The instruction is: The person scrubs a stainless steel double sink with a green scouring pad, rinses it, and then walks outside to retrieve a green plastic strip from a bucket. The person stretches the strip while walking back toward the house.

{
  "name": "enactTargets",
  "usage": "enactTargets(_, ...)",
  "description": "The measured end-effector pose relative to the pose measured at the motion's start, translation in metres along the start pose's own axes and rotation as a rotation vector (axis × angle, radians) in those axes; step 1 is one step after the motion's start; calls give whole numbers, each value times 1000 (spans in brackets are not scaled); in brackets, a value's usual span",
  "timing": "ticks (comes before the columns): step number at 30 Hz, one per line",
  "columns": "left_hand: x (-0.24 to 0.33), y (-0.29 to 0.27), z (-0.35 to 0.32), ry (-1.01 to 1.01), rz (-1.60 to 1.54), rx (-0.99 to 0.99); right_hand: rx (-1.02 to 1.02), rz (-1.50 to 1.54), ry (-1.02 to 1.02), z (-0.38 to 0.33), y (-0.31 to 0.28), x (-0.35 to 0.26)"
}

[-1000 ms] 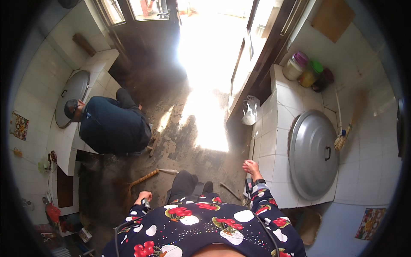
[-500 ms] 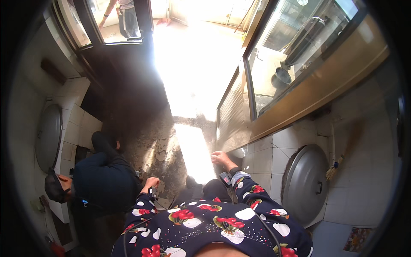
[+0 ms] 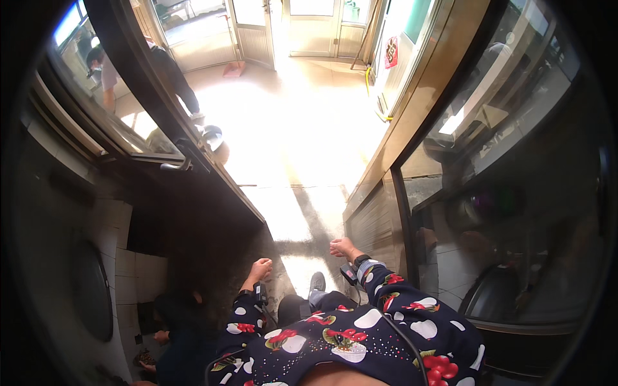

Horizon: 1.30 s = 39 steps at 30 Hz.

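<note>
My left hand (image 3: pixel 261 267) is held out in front of me with its fingers curled in, and I see nothing in it. On the other side, my right hand (image 3: pixel 342 248) is also loosely closed, with nothing visible between its fingers. It is nearest to the lower panel of the right door (image 3: pixel 378 215), apart from it. Each wrist carries a dark strap with a small box, the left box (image 3: pixel 260 294) and the right box (image 3: pixel 348 274). One shoe (image 3: pixel 317 282) shows below, between my forearms.
The left door (image 3: pixel 212 174) stands ajar with a metal handle (image 3: pixel 177 165). Bright floor (image 3: pixel 296 128) lies beyond the doorway. Behind the glass at left a person (image 3: pixel 174 77) bends near a round container (image 3: pixel 212 136). Another person (image 3: pixel 183 328) is low at my left, by a large round lid (image 3: pixel 93 289).
I have moved forward toward the doorway, and both doors are nearer. My left hand has come forward and right. The person at my left now sits lower in the picture.
</note>
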<state>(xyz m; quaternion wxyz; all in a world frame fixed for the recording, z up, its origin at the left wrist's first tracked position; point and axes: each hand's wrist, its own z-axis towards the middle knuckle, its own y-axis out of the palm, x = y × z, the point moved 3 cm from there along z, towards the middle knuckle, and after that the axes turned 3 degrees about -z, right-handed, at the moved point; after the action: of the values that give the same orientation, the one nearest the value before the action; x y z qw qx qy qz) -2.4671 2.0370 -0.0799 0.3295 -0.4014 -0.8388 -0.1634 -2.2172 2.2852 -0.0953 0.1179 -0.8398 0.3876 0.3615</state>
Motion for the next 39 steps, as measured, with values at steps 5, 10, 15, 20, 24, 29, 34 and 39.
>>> enactTargets(5,76,41,96,-55,-55,-150,-28,-11,-50,70,0,-118)
enactTargets(10,153,77,217,-140,-53,-353,-29,-78,-163,136,-19,-212)
enactTargets(15,278,99,311,-10,170,-336,167,107,-40,178,-64,-273)
enactTargets(20,393,112,360,183,348,-291,352,298,-32,200,-121,-309)
enactTargets(24,410,74,422,-24,273,-215,527,463,153,228,-176,-301)
enactTargets(29,392,-47,450,-149,40,44,500,674,136,312,-256,-306)
enactTargets(34,412,-102,393,-445,-197,408,603,488,212,411,-298,-415)
enactTargets(39,460,-47,384,-617,-183,447,384,167,56,506,-300,-594)
